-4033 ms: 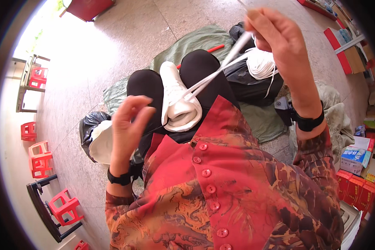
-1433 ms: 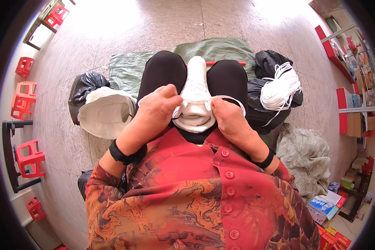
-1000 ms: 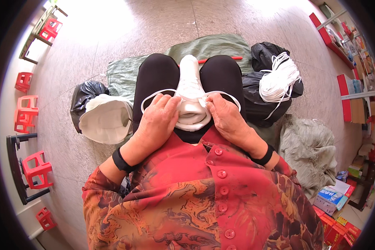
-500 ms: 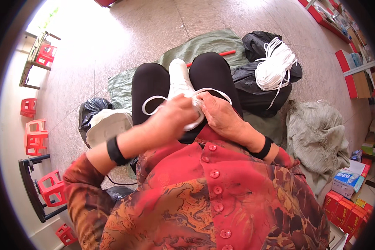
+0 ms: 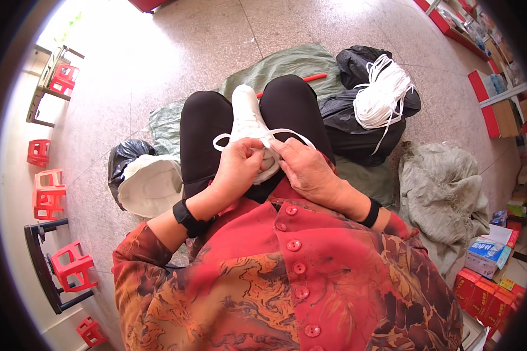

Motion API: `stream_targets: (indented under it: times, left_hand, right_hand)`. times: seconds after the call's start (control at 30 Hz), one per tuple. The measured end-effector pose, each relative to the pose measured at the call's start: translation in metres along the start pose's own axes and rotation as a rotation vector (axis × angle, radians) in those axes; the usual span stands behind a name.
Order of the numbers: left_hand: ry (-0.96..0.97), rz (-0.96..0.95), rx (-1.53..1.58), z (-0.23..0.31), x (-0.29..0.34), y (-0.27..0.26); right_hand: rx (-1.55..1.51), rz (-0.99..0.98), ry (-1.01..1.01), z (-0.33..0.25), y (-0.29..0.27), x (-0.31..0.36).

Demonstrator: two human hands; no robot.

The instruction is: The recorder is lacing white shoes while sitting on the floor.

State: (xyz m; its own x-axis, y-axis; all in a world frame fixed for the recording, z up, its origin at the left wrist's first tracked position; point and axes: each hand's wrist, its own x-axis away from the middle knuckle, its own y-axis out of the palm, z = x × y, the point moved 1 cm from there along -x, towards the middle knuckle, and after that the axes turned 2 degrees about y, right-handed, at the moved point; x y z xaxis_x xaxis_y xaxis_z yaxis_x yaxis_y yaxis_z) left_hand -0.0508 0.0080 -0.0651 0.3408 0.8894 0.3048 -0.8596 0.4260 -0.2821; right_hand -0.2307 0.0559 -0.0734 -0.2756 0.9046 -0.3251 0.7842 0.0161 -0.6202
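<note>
A white lace-up shoe (image 5: 247, 111) rests between my knees with its toe pointing away from me. A white shoelace (image 5: 294, 132) runs across its upper, with a loop standing out on either side. My left hand (image 5: 238, 165) is curled at the left of the shoe's opening, its thumb and fingers pinched on the lace. From the right, my right hand (image 5: 304, 168) pinches the lace between thumb and forefinger close to the top eyelets. The fingers partly cover the eyelets and the shoe's opening.
A bundle of white laces (image 5: 384, 93) lies on black plastic bags (image 5: 339, 114) at the right. White shoe-like pieces (image 5: 152, 186) fill a black bag at the left. Green sheeting (image 5: 293, 61) and a red rod (image 5: 315, 77) lie beyond my knees; a grey-green sack (image 5: 442, 193) sits right.
My left hand, blurred over the shoe before, has drawn back toward me and left, and is now still beside the opening. The left lace loop looks smaller. My right hand stays at the lace.
</note>
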Motion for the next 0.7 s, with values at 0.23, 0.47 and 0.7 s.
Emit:
stream_targets:
  times: [0.23,0.47,0.7]
  left_hand:
    - [0.155,0.105,-0.305,-0.004,-0.009,0.006]
    - [0.402,-1.073,-0.051,0.140,0.059,-0.026]
    - [0.711,0.071,-0.595,0.091,0.022,-0.049]
  right_hand:
    - [-0.005,-0.098,0.014,-0.001,-0.008,-0.004]
    - [0.009,-0.005,-0.277,-0.042,-0.031,-0.024]
    - [-0.532,-0.295,-0.025,-0.047,-0.022,-0.020]
